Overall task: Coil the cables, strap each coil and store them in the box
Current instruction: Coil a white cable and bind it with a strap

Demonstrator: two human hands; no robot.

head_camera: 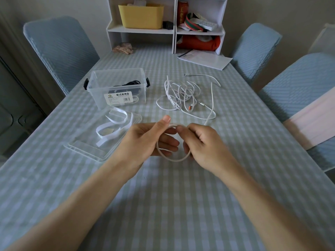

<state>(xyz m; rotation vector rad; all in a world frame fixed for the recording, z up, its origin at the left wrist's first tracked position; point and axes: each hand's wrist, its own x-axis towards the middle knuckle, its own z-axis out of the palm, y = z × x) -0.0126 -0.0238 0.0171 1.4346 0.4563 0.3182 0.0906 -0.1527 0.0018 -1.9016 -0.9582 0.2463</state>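
A clear plastic storage box (117, 87) stands open at upper left of centre, holding a coiled black cable (129, 83) and a white one low against its front wall. Its clear lid (87, 147) lies flat just in front, carrying loose white straps (114, 124). At the top of the frame a white shelf unit (174, 29) holds a yellow bin (142, 16), a red can and mixed clutter. The surface (163, 205) wears a pale checked cloth; a tangle of white cables (184, 96) lies right of the box, papers (204, 59) beyond it. At centre, the left hand (145, 140) and right hand (203, 142) each have their grip pinching a white cable coil (170, 158) held just above the cloth. Blue-covered chairs (59, 49) line both sides; the near cloth lies open beneath the forearms.
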